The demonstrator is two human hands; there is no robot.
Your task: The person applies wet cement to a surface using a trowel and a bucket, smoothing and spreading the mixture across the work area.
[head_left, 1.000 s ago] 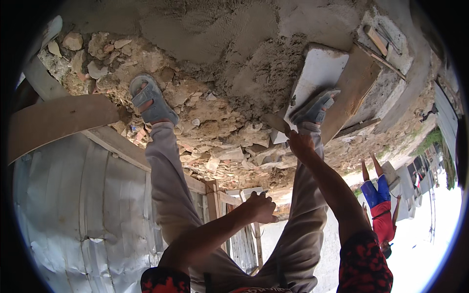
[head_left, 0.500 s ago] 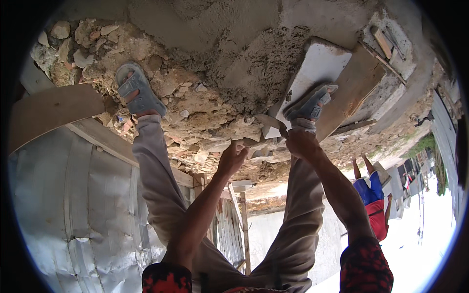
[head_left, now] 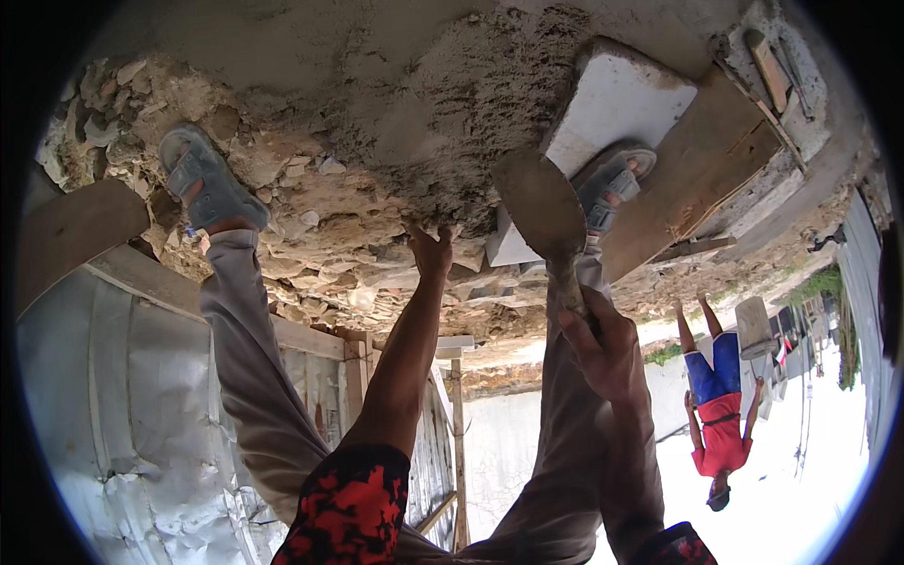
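Observation:
My right hand (head_left: 607, 344) is wrapped round the handle of a trowel (head_left: 541, 205). The trowel's broad, mortar-smeared blade points up and away, partly covering a white slab beneath. Further left, my left hand (head_left: 431, 252) reaches down to where wet grey mortar (head_left: 424, 122) meets the rubble (head_left: 320, 212). Its thumb and a finger are spread apart at the mortar's edge, with nothing visible between them; the other fingers are partly hidden. My sandalled left foot (head_left: 209, 174) stands on the rubble, my right one (head_left: 612, 184) on the white slab (head_left: 626, 99).
A brown board (head_left: 697, 160) lies right of the slab, beside a tray with a wooden-handled tool (head_left: 767, 71). Corrugated metal sheets (head_left: 141, 377) and a timber beam (head_left: 179, 282) line the left. A person in red and blue (head_left: 720, 405) stands off to the right.
My right hand has drawn back, bringing the trowel blade into full view. My left hand has moved left and farther out to the mortar's edge. The other person has come more into view.

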